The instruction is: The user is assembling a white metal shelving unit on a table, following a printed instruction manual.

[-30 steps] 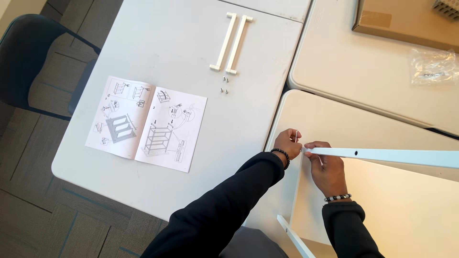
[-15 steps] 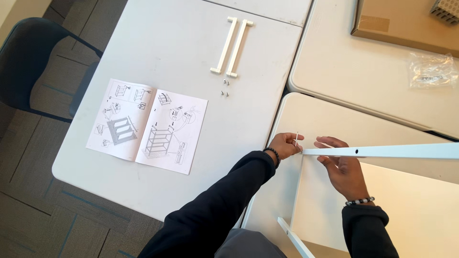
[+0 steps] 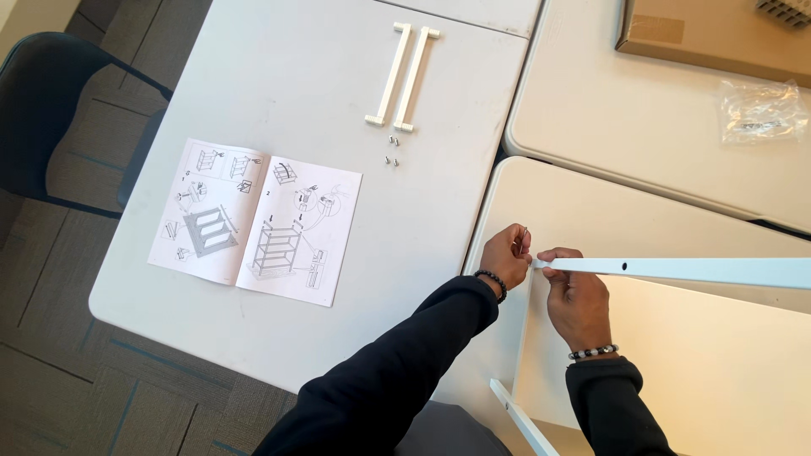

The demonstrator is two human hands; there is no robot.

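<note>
My left hand [image 3: 505, 255] pinches a small thin metal part [image 3: 525, 236] right at the left end of a long white rail [image 3: 693, 271]. The rail runs off to the right edge and has a small hole near my fingers. From below, my right hand [image 3: 578, 293] grips the rail's left end, thumb and fingers wrapped on it. Both hands hover over a white panel [image 3: 676, 371] lying on the near table. Each wrist wears a beaded bracelet, and the sleeves are dark.
An open instruction booklet [image 3: 256, 221] lies on the grey table [image 3: 279, 76]. Two white bars [image 3: 403, 78] and several small screws [image 3: 392, 150] sit behind it. A cardboard box [image 3: 718, 34] and a plastic hardware bag [image 3: 760, 111] are at back right. A dark chair [image 3: 51, 110] stands left. Another white strip [image 3: 519, 418] pokes out below.
My right hand slid right along the rail, then came back to its left end. My left hand stayed pinched at the rail's tip.
</note>
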